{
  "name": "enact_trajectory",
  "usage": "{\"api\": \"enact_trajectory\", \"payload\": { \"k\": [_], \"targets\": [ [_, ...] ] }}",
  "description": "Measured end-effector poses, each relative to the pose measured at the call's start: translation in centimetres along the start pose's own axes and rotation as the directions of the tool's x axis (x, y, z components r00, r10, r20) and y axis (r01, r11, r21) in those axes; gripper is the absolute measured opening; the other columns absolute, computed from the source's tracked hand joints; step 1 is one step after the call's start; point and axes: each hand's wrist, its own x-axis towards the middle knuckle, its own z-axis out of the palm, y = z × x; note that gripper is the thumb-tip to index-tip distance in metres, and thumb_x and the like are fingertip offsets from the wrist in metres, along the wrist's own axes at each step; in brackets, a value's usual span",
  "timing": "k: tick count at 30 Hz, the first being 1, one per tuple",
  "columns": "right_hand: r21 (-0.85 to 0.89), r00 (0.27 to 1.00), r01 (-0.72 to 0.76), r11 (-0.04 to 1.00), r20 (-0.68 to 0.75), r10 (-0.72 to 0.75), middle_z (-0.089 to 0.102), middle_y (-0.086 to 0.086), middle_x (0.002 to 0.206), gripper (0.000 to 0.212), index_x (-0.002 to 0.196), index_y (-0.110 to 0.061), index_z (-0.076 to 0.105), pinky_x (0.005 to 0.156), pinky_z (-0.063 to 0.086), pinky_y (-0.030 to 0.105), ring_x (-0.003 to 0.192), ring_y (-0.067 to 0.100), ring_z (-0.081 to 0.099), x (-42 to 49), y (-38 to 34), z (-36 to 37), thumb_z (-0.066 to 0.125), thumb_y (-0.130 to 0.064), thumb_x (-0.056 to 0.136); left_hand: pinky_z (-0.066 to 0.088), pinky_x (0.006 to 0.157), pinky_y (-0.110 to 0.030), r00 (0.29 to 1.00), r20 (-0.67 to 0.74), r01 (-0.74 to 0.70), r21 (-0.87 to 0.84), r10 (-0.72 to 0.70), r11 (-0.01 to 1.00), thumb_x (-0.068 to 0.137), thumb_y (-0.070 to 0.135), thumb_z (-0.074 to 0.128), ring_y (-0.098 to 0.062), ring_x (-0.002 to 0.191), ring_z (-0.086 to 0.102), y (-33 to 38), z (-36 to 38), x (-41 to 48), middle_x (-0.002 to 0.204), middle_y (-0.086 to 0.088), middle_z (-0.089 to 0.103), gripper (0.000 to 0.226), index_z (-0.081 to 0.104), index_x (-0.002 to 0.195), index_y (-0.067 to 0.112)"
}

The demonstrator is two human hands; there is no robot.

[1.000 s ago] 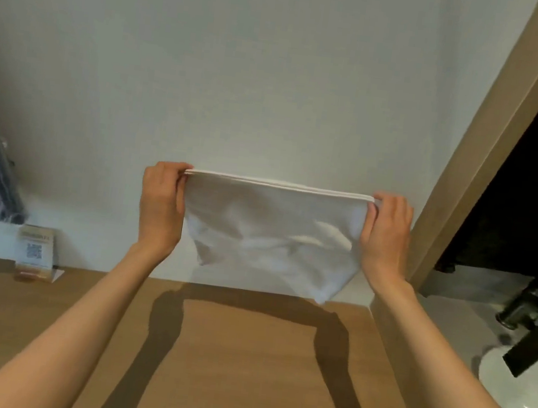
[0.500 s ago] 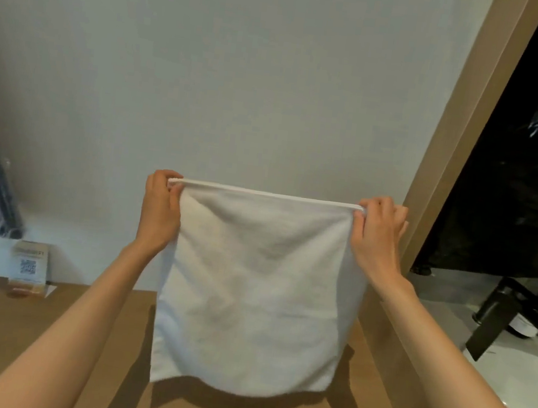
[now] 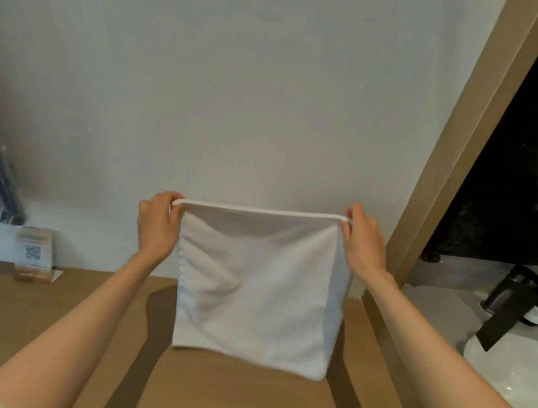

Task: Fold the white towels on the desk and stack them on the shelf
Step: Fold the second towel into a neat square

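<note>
Head view: one white towel hangs upright in the air over the bench, with its top hem drawn level and taut between two raised hands. The left grip pinches the top left corner, fingers curled over the hem. The right grip pinches the top right corner in the same way. The cloth falls roughly square, with soft creases across the middle. Whether its lower edge touches the bench cannot be told.

A pale wall stands behind the towel. A small card with a printed code stands at the bench's far left. A wooden frame bounds the bench on the right, and beyond it are a dark tap and a white basin. No shelf and no other towels are in view.

Assessment: the folding step is in hand, at the spreading stage, and no fold is evident yet. The next move likely calls for lowering the towel flat onto the bench, or bringing the two corners together, while keeping the hem aligned so the edges meet squarely.
</note>
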Motion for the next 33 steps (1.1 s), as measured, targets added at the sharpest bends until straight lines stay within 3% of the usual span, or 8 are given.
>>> {"api": "enact_trajectory", "payload": {
  "k": [3,6,8,12,17,22,28,33],
  "targets": [
    [0.105,0.992,0.039,0.994,-0.126,-0.025,0.055,0.009,0.093,0.012,0.099,-0.008,0.047,0.069,0.034,0.035,0.091,0.029,0.048,0.9,-1.0,-1.3,0.040,-0.018,0.099,0.042,0.085,-0.039,0.998,-0.063,-0.031,-0.112,0.024,0.993,0.098,0.017,0.043,-0.033,0.103,0.051,0.9,-0.5,1.4,0.107,-0.012,0.064,0.022,0.062,0.105,0.007],
    [0.174,0.987,0.028,0.984,-0.163,0.001,0.048,0.003,0.092,0.015,0.102,-0.008,0.046,0.070,0.042,0.041,0.090,0.025,0.048,0.6,-0.7,-1.2,0.036,-0.019,0.101,0.038,0.080,-0.023,0.998,-0.054,-0.053,-0.226,0.042,0.973,0.098,0.015,0.044,-0.020,0.099,0.053,1.3,-0.7,1.1,0.107,-0.006,0.061,0.019,0.059,0.107,0.007],
    [0.194,0.989,-0.014,0.981,-0.140,0.042,0.049,0.005,0.094,0.014,0.103,-0.009,0.045,0.072,0.046,0.045,0.088,0.026,0.048,-0.1,0.3,-0.3,0.035,-0.017,0.101,0.038,0.077,-0.016,0.999,0.026,-0.027,-0.311,0.037,0.950,0.098,0.015,0.045,-0.014,0.096,0.051,0.9,-0.7,0.1,0.106,-0.001,0.059,0.015,0.058,0.104,0.012],
    [0.215,0.985,-0.169,0.962,0.003,0.172,0.048,0.010,0.101,0.011,0.101,-0.009,0.045,0.073,0.040,0.035,0.087,0.022,0.045,-2.9,2.5,1.9,0.036,-0.008,0.095,0.041,0.080,-0.021,0.968,0.245,0.050,-0.386,0.050,0.921,0.097,0.014,0.048,-0.014,0.090,0.053,-1.1,-0.1,-3.1,0.098,0.001,0.059,0.009,0.055,0.101,0.014],
    [0.276,0.928,-0.360,0.891,0.207,0.310,0.051,0.003,0.076,0.010,0.080,-0.006,0.053,0.059,0.038,0.021,0.067,0.013,0.046,-7.7,4.4,4.0,0.051,-0.008,0.090,0.044,0.067,-0.003,0.889,0.453,0.251,-0.357,-0.068,0.900,0.096,0.015,0.049,-0.002,0.083,0.056,-3.7,0.9,-7.7,0.091,0.006,0.062,0.012,0.060,0.101,0.012],
    [0.270,0.839,-0.486,0.831,0.412,0.357,0.043,-0.003,0.056,0.033,0.055,-0.016,0.041,0.054,0.028,0.023,0.054,0.011,0.037,-12.4,6.4,5.4,0.046,-0.003,0.086,0.046,0.075,-0.026,0.724,0.635,0.482,-0.184,-0.271,0.857,0.094,0.032,0.053,-0.019,0.098,0.060,-7.0,2.5,-12.0,0.106,-0.003,0.063,0.028,0.059,0.115,0.015],
    [0.201,0.758,-0.551,0.810,0.525,0.386,0.047,0.003,0.062,0.026,0.060,-0.016,0.044,0.060,0.033,0.032,0.062,0.017,0.042,-15.4,7.8,7.5,0.049,-0.008,0.084,0.043,0.071,-0.022,0.680,0.634,0.521,-0.066,-0.368,0.851,0.092,0.030,0.056,-0.017,0.093,0.058,-8.5,4.5,-14.6,0.102,-0.002,0.061,0.024,0.057,0.110,0.013],
    [0.182,0.768,-0.491,0.852,0.553,0.324,0.057,-0.001,0.071,0.020,0.068,-0.016,0.056,0.062,0.038,0.026,0.072,0.015,0.053,-15.8,8.7,9.2,0.054,-0.012,0.088,0.038,0.057,-0.019,0.640,0.648,0.532,0.015,-0.413,0.847,0.095,0.025,0.050,-0.010,0.070,0.050,-10.3,6.7,-15.0,0.075,0.003,0.054,0.033,0.060,0.108,-0.003]
  ]
}}
